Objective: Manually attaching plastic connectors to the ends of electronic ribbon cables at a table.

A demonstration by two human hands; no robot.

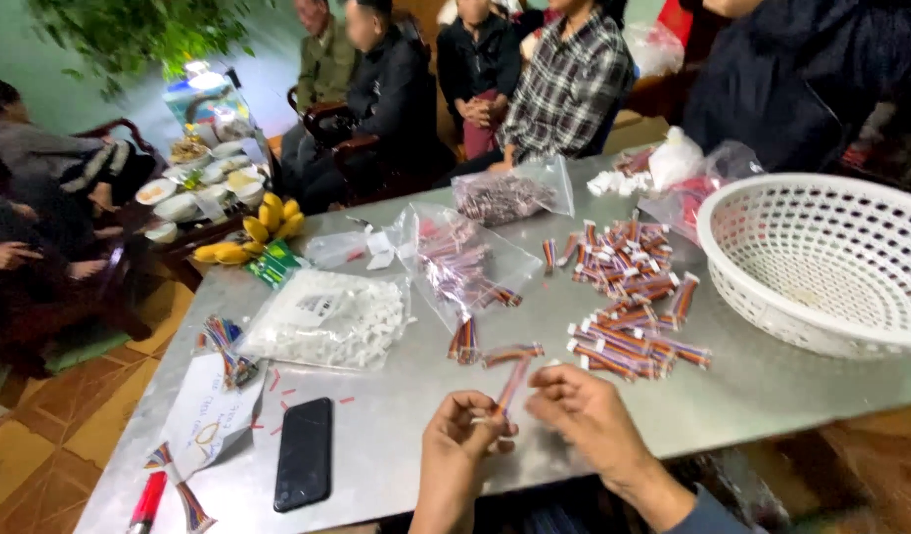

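While a heap of finished wire bundles (629, 307) lay beside the white basket (821, 259), the left hand (460, 445) and right hand (584, 410) pinched one more ribbon-wire strip (512, 384) near it; the basket held none.

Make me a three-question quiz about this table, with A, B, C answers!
1. Where does the black phone lie?
A. in the basket
B. flat on the metal table, left of the hands
C. on the bananas

2. What colour is the basket?
A. white
B. green
C. black

3. What is the left hand doing?
A. resting open
B. pinching a striped cable piece
C. holding the phone

Answers: B, the phone lies on bare tabletop; A, its mesh is all white; B, its fingers close on the cable's end, beside the right hand.
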